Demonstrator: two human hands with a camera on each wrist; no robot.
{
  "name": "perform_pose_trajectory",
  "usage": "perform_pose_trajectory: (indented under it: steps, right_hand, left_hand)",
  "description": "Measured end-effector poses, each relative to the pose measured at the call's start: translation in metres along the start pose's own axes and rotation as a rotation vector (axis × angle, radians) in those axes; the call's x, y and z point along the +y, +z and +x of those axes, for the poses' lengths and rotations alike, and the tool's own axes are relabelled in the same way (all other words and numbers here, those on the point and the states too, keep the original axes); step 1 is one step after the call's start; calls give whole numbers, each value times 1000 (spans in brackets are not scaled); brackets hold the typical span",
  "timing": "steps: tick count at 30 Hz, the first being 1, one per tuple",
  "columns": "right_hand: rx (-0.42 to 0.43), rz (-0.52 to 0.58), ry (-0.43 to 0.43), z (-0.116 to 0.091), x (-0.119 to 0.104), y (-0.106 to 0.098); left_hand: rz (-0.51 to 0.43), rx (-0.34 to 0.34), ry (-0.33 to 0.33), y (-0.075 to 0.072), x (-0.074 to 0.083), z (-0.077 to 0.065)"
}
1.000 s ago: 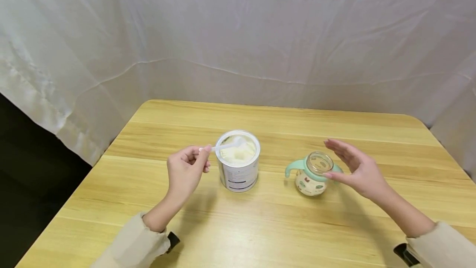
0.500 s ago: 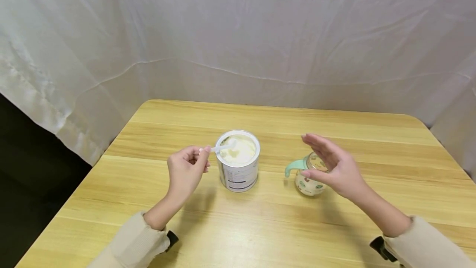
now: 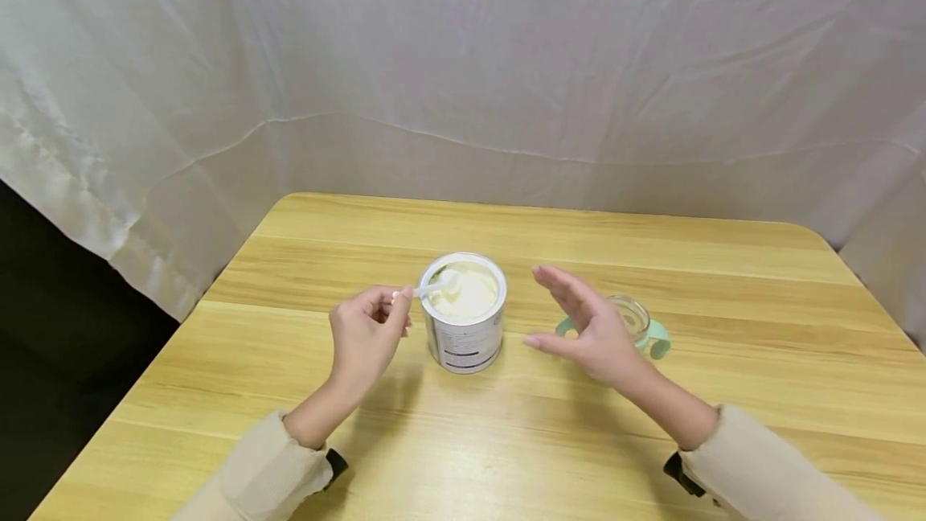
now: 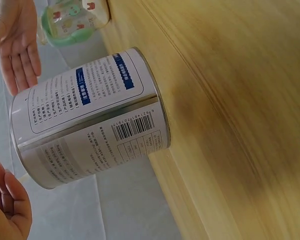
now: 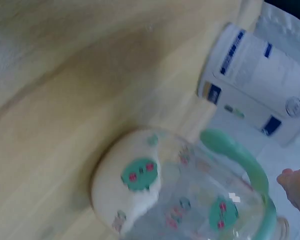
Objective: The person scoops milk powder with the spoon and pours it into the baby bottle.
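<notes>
My left hand [image 3: 370,330] pinches the handle of a white scoop [image 3: 437,286] between thumb and fingers. The scoop's bowl reaches over the pale powder inside an open can [image 3: 463,344] on the table. To the can's right, my right hand [image 3: 589,332] is held with fingers and thumb spread, holding nothing. Behind that hand, and partly hidden by it, stands a baby bottle with mint-green handles [image 3: 657,339] and no lid. In the right wrist view the bottle [image 5: 175,190] has white powder in its bottom and printed cartoon figures on its clear wall.
A wooden table [image 3: 506,449] carries the can and bottle. Pale curtains [image 3: 463,87] hang behind its far edge and along its sides. A dark gap [image 3: 65,360] lies beyond the left edge.
My right hand has moved left from beside the bottle, across it, toward the can. The scoop has shifted slightly left over the powder, still held in my left hand.
</notes>
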State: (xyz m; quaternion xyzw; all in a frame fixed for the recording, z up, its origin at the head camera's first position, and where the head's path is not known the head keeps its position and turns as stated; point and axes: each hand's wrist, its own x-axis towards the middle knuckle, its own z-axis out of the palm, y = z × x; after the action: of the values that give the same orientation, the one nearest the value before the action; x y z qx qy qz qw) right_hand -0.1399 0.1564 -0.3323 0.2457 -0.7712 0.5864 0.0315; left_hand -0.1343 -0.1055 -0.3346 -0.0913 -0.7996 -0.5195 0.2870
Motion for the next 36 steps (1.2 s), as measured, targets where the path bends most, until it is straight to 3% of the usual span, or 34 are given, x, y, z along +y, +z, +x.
perform_pose_trajectory:
  steps: [9, 19, 26, 36]
  right_hand:
    - [-40, 4, 86, 3, 15, 25]
    - [-38, -27, 139, 13, 25, 40]
    - [-40, -41, 151, 17, 26, 47]
    - [-33, -49, 157, 24, 25, 51]
  left_hand:
    - [80, 22, 147, 1, 0, -2]
    - [185, 37, 392, 8, -3, -5]
    - [272, 5, 480, 10, -2, -7]
    - [338, -74, 554, 13, 4, -10]
